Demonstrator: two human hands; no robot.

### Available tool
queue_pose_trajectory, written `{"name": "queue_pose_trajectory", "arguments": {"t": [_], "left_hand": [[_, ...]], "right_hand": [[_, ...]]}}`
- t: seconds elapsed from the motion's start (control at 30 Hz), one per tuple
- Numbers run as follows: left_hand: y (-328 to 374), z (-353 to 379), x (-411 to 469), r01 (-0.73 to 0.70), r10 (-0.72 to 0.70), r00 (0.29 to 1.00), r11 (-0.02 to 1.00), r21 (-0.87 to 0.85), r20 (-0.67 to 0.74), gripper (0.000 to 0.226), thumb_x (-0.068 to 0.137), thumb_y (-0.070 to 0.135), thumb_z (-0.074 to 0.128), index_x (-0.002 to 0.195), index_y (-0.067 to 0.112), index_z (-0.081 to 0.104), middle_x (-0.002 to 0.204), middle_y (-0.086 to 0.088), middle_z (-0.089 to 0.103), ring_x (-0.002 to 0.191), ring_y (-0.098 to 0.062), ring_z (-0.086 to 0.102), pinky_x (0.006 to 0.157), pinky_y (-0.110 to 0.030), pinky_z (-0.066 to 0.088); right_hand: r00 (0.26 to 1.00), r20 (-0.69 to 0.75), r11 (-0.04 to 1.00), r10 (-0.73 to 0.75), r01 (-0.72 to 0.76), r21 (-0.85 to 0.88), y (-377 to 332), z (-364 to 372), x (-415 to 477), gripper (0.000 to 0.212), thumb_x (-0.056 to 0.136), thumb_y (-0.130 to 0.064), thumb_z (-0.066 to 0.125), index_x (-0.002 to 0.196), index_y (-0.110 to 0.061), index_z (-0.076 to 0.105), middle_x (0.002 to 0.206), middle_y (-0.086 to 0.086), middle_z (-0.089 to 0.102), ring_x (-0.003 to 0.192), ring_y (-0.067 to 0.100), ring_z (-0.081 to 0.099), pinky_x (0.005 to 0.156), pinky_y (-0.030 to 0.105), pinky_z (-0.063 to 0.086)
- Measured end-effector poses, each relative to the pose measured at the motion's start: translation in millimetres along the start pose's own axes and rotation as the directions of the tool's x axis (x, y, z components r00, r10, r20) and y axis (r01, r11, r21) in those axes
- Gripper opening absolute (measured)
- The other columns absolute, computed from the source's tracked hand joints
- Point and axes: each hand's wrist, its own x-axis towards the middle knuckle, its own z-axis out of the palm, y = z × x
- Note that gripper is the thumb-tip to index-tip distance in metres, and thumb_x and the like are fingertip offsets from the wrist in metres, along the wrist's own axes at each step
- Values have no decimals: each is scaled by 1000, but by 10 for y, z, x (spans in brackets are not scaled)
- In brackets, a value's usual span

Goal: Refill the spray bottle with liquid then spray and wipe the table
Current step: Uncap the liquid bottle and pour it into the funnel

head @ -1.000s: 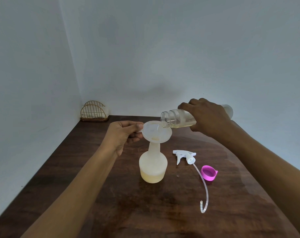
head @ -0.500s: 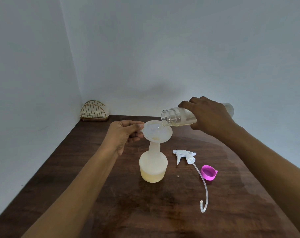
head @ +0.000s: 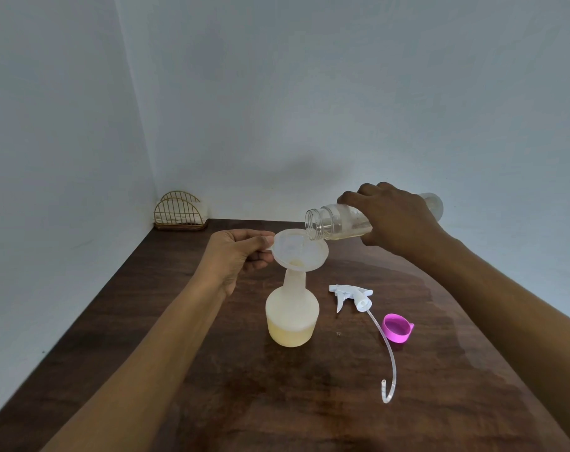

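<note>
Tilt on your refill bottle (head: 329, 223) has hardly changed this last second, and the spray bottle (head: 292, 321) on the desk (head: 309, 402) sits about a third full, so you're still mid-pour. Your right hand (head: 397, 220) grips the refill bottle and your left hand (head: 234, 256) pinches the funnel (head: 300, 252). Two bottles, one funnel, one trigger head (head: 355, 295), one pink cap (head: 397, 327).

Two plain, pale blue-grey walls (head: 342, 93) meet in a corner (head: 149, 158) at the back left; a dark wooden table (head: 277, 402) sits against both; a gold wire rack (head: 179, 212) stands on it in that corner; soft, even light leaves a sheen on the wood.
</note>
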Motion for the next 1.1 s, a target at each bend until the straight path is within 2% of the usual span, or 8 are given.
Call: {"name": "queue_pose_trajectory", "arguments": {"t": [0.63, 0.73, 0.8, 0.93, 1.03, 1.1], "left_hand": [[14, 3, -21, 0, 0, 1000, 1000, -3, 0, 5, 83, 6, 69, 87, 7, 72, 57, -1, 68, 50, -7, 65, 48, -15, 51], [16, 2, -14, 5, -5, 1000, 1000, -4, -4, 6, 83, 6, 69, 87, 7, 72, 58, -2, 68, 51, -7, 65, 48, -15, 52], [16, 5, -11, 8, -8, 1000, 1000, -2, -5, 5, 83, 6, 69, 86, 8, 73, 58, -2, 68, 51, -7, 65, 48, -16, 52], [15, 5, -14, 12, -12, 1000, 1000, 7, -15, 6, 83, 7, 69, 87, 8, 72, 59, -2, 69, 51, -7, 65, 48, -15, 52], [15, 6, -23, 14, -14, 1000, 1000, 9, -15, 6, 83, 7, 69, 88, 8, 72, 58, -1, 69, 51, -6, 65, 48, -15, 52], [18, 16, -25, 17, -17, 1000, 1000, 10, -15, 6, 83, 7, 69, 88, 8, 72, 58, -1, 69, 51, -6, 65, 48, -15, 52]], "right_hand": [[1000, 21, 1000, 15, -15, 18, -44, -58, 1, 64, 76, -23, 72, 132, -32, 41, 117, -4, 56, 105, 19, 51, 63, 29, 34], [996, 75, 992, 46, -54, 110, -33, -19, -28, 66, 74, -28, 73, 131, -33, 41, 116, -7, 57, 104, 18, 53, 67, 28, 34], [991, 122, 976, 59, -83, 202, -21, 38, -69, 65, 72, -31, 74, 128, -33, 43, 113, -7, 59, 95, 17, 53, 68, 27, 34], [987, 146, 926, 63, -112, 359, 2, 181, -184, 56, 66, -34, 76, 114, -29, 49, 96, -10, 59, 87, 17, 52, 66, 29, 38], [978, 194, 861, 77, -163, 482, 17, 261, -249, 46, 64, -34, 78, 96, -28, 47, 80, -17, 52, 81, 16, 54, 67, 31, 43], [965, 249, 787, 82, -216, 578, 33, 290, -279, 43, 65, -32, 80, 93, -27, 47, 85, -15, 56, 82, 14, 56, 68, 30, 45]]}}
